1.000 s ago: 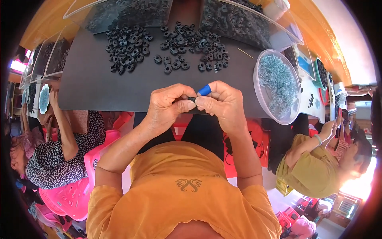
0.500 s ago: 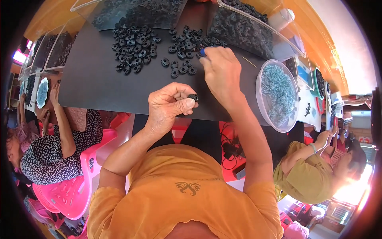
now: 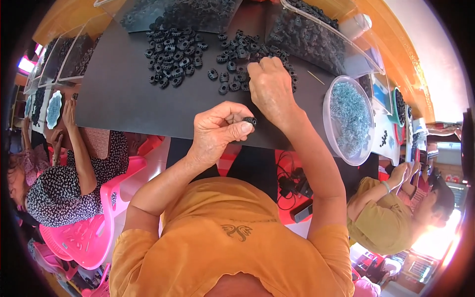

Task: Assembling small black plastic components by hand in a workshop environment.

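Above the near part of the dark tabletop [image 3: 118, 99], my left hand [image 3: 215, 129] pinches a small black plastic part [image 3: 251, 121] between thumb and fingers. The part's end, with a round opening, sticks out past the fingertips. My right hand [image 3: 272, 89] is at the near side of a loose heap of similar black parts [image 3: 241, 49], back of the hand up and fingers curled. Its fingertips are hidden, so what they hold cannot be made out. A second heap of black parts [image 3: 173, 57] lies to the left, apart from both hands.
On the right stands a round clear tub [image 3: 328, 123] of tiny pale-blue translucent pieces [image 3: 350, 116]. A thin wooden stick [image 3: 315, 77] lies beside it. Clear bins of black parts [image 3: 307, 42] line the far edge. People sit at either side, one near a pink chair [image 3: 81, 240].
My left hand has shifted slightly right, still pinching the black part. My right hand has turned its back upward over the heap; a blue item seen at its fingers is now hidden.
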Tool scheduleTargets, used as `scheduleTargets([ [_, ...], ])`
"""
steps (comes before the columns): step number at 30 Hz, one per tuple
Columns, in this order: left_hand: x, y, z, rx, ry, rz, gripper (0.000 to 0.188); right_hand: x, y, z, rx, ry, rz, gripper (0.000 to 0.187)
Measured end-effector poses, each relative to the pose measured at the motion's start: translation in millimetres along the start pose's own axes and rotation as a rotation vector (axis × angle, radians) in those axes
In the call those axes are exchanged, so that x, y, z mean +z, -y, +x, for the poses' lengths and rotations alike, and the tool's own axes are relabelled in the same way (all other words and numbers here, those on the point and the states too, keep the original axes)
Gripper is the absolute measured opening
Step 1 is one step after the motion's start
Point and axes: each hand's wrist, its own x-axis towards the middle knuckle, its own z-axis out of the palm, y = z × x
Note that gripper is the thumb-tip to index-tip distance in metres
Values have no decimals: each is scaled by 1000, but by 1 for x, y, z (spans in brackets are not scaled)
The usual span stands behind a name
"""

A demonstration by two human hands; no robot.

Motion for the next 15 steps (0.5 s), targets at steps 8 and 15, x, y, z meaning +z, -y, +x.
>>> scheduleTargets([
  [8,3,-4,5,4,-15,16,16,-39,8,-23,454,-22,786,16],
  [15,9,-10,5,-48,-98,59,19,-53,39,-44,681,-51,1281,11],
])
